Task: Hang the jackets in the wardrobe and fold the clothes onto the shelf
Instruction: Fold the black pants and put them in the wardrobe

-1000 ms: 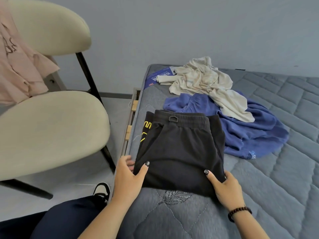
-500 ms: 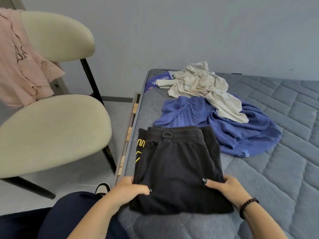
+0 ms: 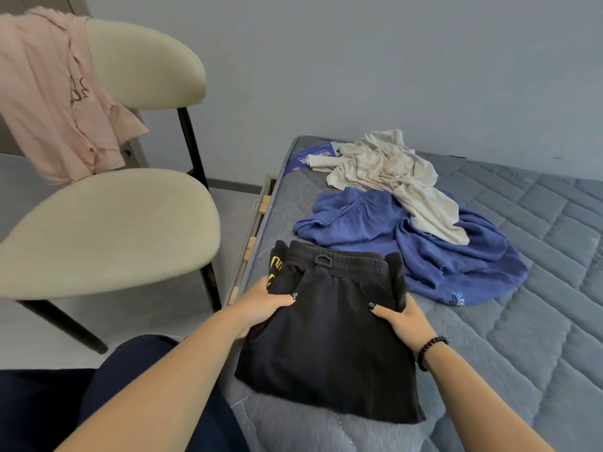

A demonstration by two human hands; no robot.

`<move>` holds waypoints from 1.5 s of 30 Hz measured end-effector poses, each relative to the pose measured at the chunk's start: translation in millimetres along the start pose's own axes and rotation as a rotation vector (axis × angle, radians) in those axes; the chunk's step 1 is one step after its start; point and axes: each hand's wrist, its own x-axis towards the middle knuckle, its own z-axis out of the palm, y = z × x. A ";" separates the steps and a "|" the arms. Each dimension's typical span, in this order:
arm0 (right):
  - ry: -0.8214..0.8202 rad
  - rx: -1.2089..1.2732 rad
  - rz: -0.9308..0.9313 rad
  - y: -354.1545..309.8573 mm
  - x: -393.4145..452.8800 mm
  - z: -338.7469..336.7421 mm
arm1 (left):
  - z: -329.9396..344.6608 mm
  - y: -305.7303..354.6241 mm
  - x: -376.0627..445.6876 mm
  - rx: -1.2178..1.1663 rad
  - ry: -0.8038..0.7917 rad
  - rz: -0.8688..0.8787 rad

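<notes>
Both hands, left (image 3: 261,305) & right (image 3: 403,316), pinch folded black pants (image 3: 329,337) at sides; next: lift, carry to shelf.

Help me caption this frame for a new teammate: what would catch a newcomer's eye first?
The folded black trousers at the mattress's near edge, gripped by the left hand and right hand at either side. Beyond them lie a crumpled blue garment with a cream top partly over it. On the left, a pink shirt hangs over the cream chair.
</notes>
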 end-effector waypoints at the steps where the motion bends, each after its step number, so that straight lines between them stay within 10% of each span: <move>1: -0.002 -0.012 -0.022 -2.0 -2.4 2.0 | 0.5 2.0 -3.9 0.022 0.009 0.015; 18: -0.065 -0.232 -0.464 -114.8 -41.7 87.9 | -81.5 38.5 -92.2 0.022 0.290 0.312; 35: -0.211 -0.401 -0.421 -240.1 12.0 361.6 | -346.6 45.8 -92.5 -0.133 0.462 0.238; 45: -0.442 -0.511 -0.438 -387.9 -87.3 499.3 | -479.7 101.3 -254.3 -0.179 0.642 0.113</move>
